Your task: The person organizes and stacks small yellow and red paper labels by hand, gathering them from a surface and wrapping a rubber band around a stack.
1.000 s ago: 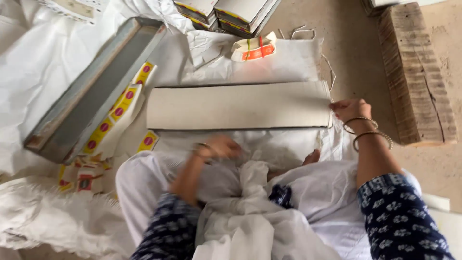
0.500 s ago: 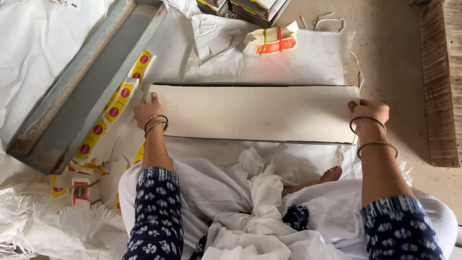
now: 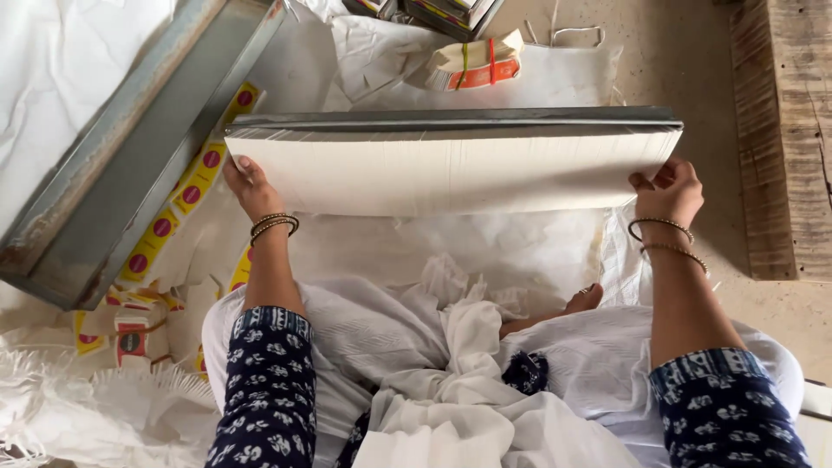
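Centrally, a long, flat white slab [image 3: 451,173] backed by a grey metal tray [image 3: 451,115] is held by its two ends, tilted up with its far edge raised. At the slab's near left corner, the left hand [image 3: 250,184] is closed around the end, fingers wrapped behind it and bangles on the wrist. At the near right corner, the right hand [image 3: 669,192] pinches the edge between thumb and curled fingers, likewise with bangles on the wrist. Beyond the slab, a banded bundle of white and orange cards [image 3: 475,65] lies on white sheeting [image 3: 555,69]. Outward from the left hand, a long grey metal trough [image 3: 130,165] runs diagonally, with a strip of yellow labels bearing red dots [image 3: 186,186] beside it. Outward from the right hand stands a wooden block [image 3: 780,139]. Below both forearms, crumpled white cloth [image 3: 451,347] covers the lap.
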